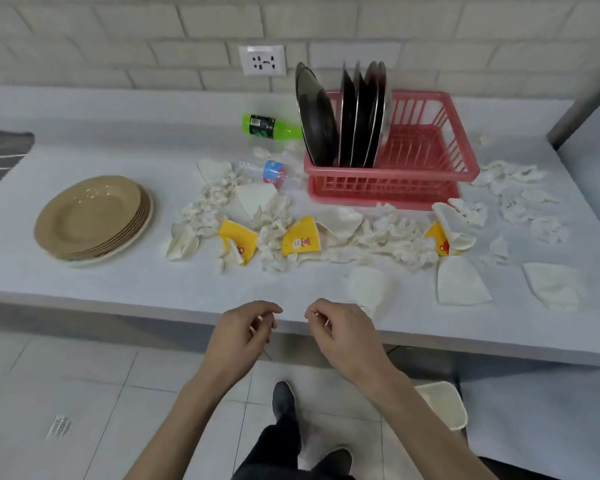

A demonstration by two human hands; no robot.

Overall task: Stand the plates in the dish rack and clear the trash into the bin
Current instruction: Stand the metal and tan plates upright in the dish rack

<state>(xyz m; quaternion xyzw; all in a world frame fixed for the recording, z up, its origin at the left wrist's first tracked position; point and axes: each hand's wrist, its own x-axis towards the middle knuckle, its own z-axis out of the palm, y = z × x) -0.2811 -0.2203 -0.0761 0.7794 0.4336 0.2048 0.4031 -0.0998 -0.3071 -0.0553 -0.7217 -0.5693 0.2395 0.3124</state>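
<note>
I see my left hand (pixel 243 330) and right hand (pixel 343 330) side by side at lower centre, over the near edge of the white counter (pixel 118 282). The fingers of both are loosely curled and hold nothing. A stack of round tan plates (pixel 94 220) lies flat at centre left. Dark round plates (pixel 357 116) stand on edge in the red plastic dish rack (pixel 430 157) at upper centre-right. Crumpled white tissues (pixel 388 237) and torn yellow paper cups (pixel 300 239) litter the middle. The cream plastic bin (pixel 445 407) sits on the floor at lower right.
</note>
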